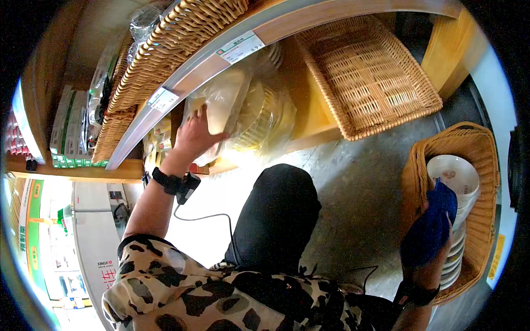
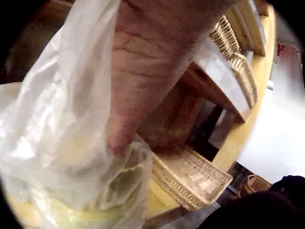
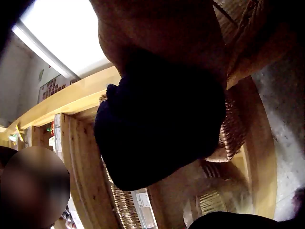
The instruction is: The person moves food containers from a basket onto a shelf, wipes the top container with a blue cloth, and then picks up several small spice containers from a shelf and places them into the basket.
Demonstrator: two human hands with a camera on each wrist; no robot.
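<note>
My left hand (image 1: 194, 135) is at a clear plastic bag (image 2: 71, 119) on the lower shelf, its thumb against the film and its fingers gripping the bag's near side. Inside the bag show a pale flat piece and a ribbed yellowish container (image 1: 251, 124), partly blurred. Over on the right, my right hand (image 1: 441, 234) grips a dark blue cloth (image 1: 433, 223), which covers most of the fingers. That cloth hangs beside a stack of white bowls (image 1: 454, 171) in a tall wicker basket (image 1: 488, 160). In the right wrist view the cloth (image 3: 159, 126) fills the middle.
A shallow wicker tray (image 1: 375, 77) sits on the lower shelf, right of the bag. Above runs a shelf edge (image 1: 201, 69) with price labels, bearing more wicker baskets (image 1: 165, 49). My knee (image 1: 276, 215) is between the hands, above the grey floor (image 1: 353, 193). A white carton (image 1: 96, 231) stands at left.
</note>
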